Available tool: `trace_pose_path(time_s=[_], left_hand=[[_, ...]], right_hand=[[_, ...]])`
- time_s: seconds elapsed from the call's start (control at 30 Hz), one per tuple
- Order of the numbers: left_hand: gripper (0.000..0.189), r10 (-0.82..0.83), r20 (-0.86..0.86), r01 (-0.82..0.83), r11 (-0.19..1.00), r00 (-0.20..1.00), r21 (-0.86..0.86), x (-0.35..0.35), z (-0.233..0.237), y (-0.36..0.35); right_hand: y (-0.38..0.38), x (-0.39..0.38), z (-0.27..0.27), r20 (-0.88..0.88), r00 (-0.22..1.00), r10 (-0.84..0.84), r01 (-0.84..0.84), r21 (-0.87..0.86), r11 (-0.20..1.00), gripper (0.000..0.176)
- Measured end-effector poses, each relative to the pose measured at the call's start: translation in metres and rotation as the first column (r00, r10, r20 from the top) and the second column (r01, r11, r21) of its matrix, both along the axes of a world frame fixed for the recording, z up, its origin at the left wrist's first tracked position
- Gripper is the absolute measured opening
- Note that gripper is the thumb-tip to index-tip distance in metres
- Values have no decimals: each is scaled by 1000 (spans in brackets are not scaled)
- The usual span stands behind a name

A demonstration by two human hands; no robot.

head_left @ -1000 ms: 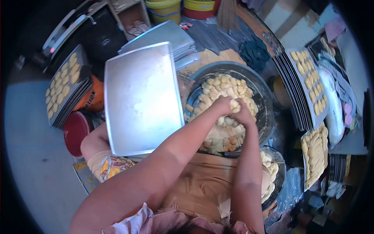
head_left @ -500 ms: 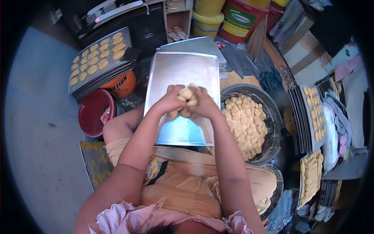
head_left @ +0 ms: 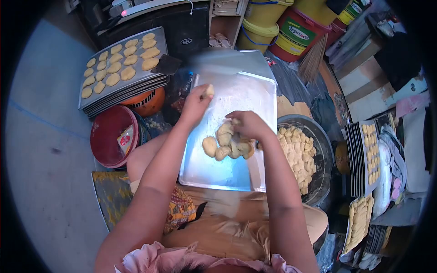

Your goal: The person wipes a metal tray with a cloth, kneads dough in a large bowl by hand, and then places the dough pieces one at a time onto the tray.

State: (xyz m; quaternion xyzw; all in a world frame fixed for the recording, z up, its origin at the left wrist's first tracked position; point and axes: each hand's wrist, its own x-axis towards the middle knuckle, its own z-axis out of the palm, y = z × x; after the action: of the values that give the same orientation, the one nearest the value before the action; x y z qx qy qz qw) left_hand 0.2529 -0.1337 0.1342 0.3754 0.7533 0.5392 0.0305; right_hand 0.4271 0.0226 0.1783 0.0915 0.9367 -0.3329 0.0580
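Note:
A metal baking tray [head_left: 195, 170] lies in front of me, above my lap. Toward its upper left my left hand [head_left: 195, 105] is closed around a small piece of dough [head_left: 209, 91]. Several soft, pale dough pieces [head_left: 223, 139] sit in a loose heap at the tray's middle right. Over the top of that heap, my right hand [head_left: 250, 125] has its fingers curled and pinching at a dough piece, partly hidden under the fingers. To the right stands a dark basin [head_left: 325, 168] with many dough lumps [head_left: 300, 157] in it.
On the left, a stack of trays [head_left: 123, 93] carries flattened dough rounds beside an orange bucket [head_left: 148, 101] and a red bucket [head_left: 102, 136]. More trays with shaped dough [head_left: 371, 159] stand at right. Yellow tubs [head_left: 259, 32] and a broom [head_left: 314, 57] are at the back.
My hands, together around the heap before, are now apart. The left has moved up and left with a dough piece; the dough lies spread on the tray. The view has shifted.

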Motion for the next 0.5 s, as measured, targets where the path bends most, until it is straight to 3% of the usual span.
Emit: trace_pose_path(time_s=[0.1,0.17,0.23,0.27,0.37,0.4,0.43,0.5], left_hand=[[39,-108,-253,41,966,962,-256,-29,-18,14],[35,-83,-191,17,945,978,-326,-29,2,20],[33,-57,-161,-13,913,985,-408,-32,17,29],[30,-2,-191,-64,939,982,-339,-36,13,38],[25,97,-279,-147,976,955,-163,-54,-6,57],[25,82,-316,-129,983,945,-130,-58,-13,61],[25,67,-353,-107,990,933,-96,-60,-16,64],[25,58,-356,-115,984,933,-139,-59,-22,67]], right_hand=[[23,-24,6,-193,958,-212,132,-358,924,38],[36,-53,12,-268,889,-370,254,-383,888,35],[39,-85,20,-466,756,-460,390,-243,888,38],[40,-100,19,-562,675,-478,462,-183,868,39],[52,-133,-23,-812,567,-138,457,171,873,40],[55,-133,-39,-538,828,-160,312,205,928,40],[48,-130,-52,-496,865,70,157,400,903,41],[46,-115,-37,-332,941,65,67,370,927,43]])
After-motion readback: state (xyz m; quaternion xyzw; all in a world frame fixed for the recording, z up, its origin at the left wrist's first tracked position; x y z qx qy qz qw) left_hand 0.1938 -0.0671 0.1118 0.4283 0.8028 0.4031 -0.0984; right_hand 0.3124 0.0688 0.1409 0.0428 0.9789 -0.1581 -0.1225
